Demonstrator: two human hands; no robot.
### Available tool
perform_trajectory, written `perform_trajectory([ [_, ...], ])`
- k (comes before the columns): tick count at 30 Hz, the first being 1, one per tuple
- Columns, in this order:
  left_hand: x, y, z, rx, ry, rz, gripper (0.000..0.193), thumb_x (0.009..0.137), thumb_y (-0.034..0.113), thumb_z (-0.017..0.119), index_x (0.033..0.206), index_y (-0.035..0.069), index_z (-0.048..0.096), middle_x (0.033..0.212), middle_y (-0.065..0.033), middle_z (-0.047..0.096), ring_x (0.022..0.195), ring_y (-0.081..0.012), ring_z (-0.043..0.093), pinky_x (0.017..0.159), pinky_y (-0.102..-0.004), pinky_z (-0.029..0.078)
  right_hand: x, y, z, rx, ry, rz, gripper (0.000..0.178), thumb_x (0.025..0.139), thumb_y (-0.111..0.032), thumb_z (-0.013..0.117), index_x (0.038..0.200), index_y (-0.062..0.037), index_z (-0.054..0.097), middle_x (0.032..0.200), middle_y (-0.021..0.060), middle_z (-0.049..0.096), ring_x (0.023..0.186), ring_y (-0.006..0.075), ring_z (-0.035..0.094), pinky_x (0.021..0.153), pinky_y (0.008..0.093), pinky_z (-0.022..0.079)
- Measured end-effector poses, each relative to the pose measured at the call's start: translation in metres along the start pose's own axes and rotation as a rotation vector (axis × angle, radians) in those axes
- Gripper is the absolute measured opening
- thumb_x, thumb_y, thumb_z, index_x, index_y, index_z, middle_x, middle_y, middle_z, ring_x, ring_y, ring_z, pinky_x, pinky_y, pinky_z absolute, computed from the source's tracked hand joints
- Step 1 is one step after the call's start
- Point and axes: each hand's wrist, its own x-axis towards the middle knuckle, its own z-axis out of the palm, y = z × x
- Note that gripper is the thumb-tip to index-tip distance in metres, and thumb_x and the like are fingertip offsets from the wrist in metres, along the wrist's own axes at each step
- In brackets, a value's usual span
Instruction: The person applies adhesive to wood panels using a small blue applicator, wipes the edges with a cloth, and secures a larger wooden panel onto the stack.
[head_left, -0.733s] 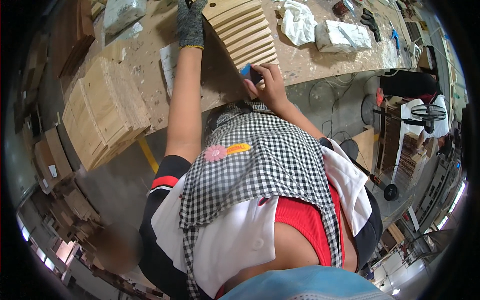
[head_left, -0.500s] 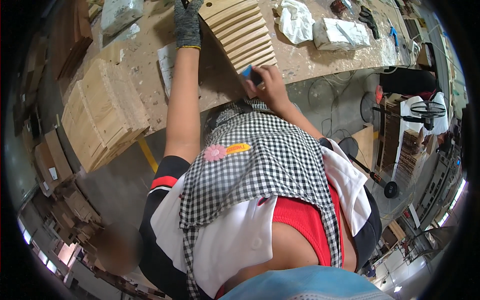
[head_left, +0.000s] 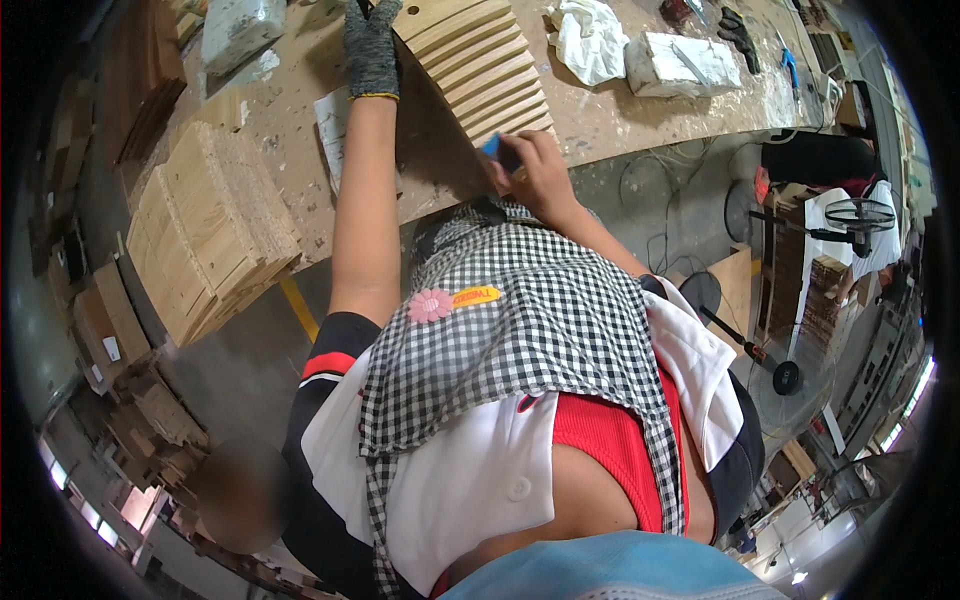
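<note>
Presently: room, a workshop with fan (head_left: 858, 215) far right. Table (head_left: 640, 120), speckled wood; loose slat pile (head_left: 215, 230) left. Fanned row of wooden slats (head_left: 478, 65), centre, steadied by gloved left hand (head_left: 371, 45), fingers flat on it. Right hand (head_left: 535, 172), fingers closed on small blue block (head_left: 493, 147), rubbing the nearest slat's edge; next, likely further strokes.

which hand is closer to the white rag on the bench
Right. The bare right hand, gripping a small blue tool, works at the slat stack's near end, below the white rag. The gloved left hand lies beyond the stack.
</note>
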Motion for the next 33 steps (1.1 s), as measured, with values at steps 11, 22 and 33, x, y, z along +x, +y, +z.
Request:
perform_trajectory([
  [11, -0.02, 0.011, 0.027, -0.076, -0.042, -0.035, 0.056, 0.085, 0.018, 0.071, 0.136, 0.004, 0.051, 0.122, -0.0084, 0.059, 0.106, -0.0218, 0.058, 0.091, -0.0359, 0.048, -0.015, 0.04, -0.027, -0.014, 0.014, 0.142, 0.044, 0.078, -0.013, 0.077, 0.117, -0.0016, 0.058, 0.104, 0.0175, 0.058, 0.092, 0.035, 0.058, 0.083, 0.0416, 0.05],
  [22, -0.01, -0.015, 0.012, 0.172, 0.089, 0.05, 0.065, 0.085, 0.024, 0.071, 0.141, 0.002, 0.047, 0.132, -0.0102, 0.055, 0.118, -0.024, 0.051, 0.104, -0.0359, 0.038, -0.044, 0.055, -0.034, -0.014, 0.033, 0.118, 0.047, 0.078, -0.013, 0.08, 0.118, -0.0025, 0.059, 0.105, 0.018, 0.058, 0.093, 0.0328, 0.06, 0.08, 0.0388, 0.052],
  [33, -0.02, 0.001, 0.005, -0.038, 0.005, 0.008, 0.058, 0.086, 0.021, 0.07, 0.138, 0.004, 0.049, 0.123, -0.0086, 0.06, 0.107, -0.0207, 0.057, 0.094, -0.0336, 0.045, -0.038, 0.056, -0.024, 0.002, -0.008, 0.215, 0.045, 0.079, -0.012, 0.078, 0.117, -0.0016, 0.058, 0.104, 0.0168, 0.057, 0.089, 0.0328, 0.059, 0.078, 0.0388, 0.051],
])
